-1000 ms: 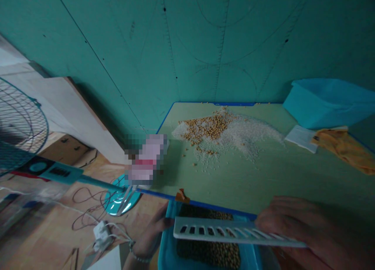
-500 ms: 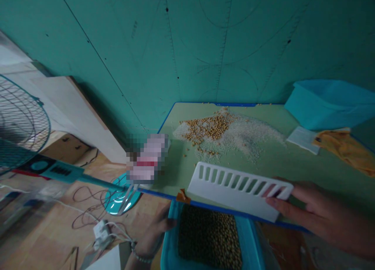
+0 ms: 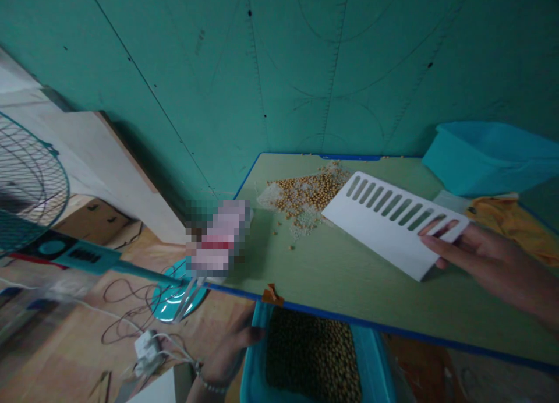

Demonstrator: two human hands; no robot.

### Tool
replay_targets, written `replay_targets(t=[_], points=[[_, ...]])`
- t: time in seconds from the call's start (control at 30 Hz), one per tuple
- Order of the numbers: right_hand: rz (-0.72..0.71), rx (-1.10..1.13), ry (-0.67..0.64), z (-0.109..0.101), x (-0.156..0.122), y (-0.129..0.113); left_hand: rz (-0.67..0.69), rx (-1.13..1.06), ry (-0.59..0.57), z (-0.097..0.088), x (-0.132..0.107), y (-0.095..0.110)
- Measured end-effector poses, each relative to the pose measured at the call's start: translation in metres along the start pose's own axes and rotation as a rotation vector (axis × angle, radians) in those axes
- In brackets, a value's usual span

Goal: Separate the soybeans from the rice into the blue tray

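My right hand [image 3: 476,257] is closed on the end of a white slotted plastic board [image 3: 375,234], its thumb on the near face and fingers seen through the slots. The board is tilted over the table, at the right side of a spread of yellow beans [image 3: 314,193] and small white grains [image 3: 271,194], and hides part of it. Below the table's front edge, my left hand [image 3: 229,350] grips the left rim of a turquoise bin [image 3: 378,356]. Dark and tan beans [image 3: 314,356] fill the bin. Some of my left fingers are hidden behind its wall.
A second turquoise bin [image 3: 489,158] stands at the table's [image 3: 305,275] back right, near a yellow cloth [image 3: 510,222] and a white packet [image 3: 452,200]. A blurred-out pinkish item [image 3: 220,237] is at the left corner. A fan [image 3: 30,193] and power strip [image 3: 147,350] are left.
My right hand has pushed the board away from the table's front edge, up and right, onto where white grains lay. The left hand and bin have hardly moved.
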State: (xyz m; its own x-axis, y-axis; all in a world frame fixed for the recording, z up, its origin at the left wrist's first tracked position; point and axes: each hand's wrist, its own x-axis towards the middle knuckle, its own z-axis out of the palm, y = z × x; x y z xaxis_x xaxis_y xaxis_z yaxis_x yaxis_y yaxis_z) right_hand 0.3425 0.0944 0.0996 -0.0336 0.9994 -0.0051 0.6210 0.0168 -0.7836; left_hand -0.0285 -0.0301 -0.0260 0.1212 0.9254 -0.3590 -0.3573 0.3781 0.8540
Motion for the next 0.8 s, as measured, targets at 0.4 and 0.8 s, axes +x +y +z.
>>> replay_targets(t=[0.4, 0.8], points=[[-0.408, -0.422, -0.069, 0.040, 0.058, -0.062, -0.025, 0.027, 0.019, 0.000, -0.003, -0.002], [-0.575, -0.380, -0.192, 0.047, 0.067, -0.056, -0.027, 0.008, 0.003, 0.001, -0.004, 0.000]])
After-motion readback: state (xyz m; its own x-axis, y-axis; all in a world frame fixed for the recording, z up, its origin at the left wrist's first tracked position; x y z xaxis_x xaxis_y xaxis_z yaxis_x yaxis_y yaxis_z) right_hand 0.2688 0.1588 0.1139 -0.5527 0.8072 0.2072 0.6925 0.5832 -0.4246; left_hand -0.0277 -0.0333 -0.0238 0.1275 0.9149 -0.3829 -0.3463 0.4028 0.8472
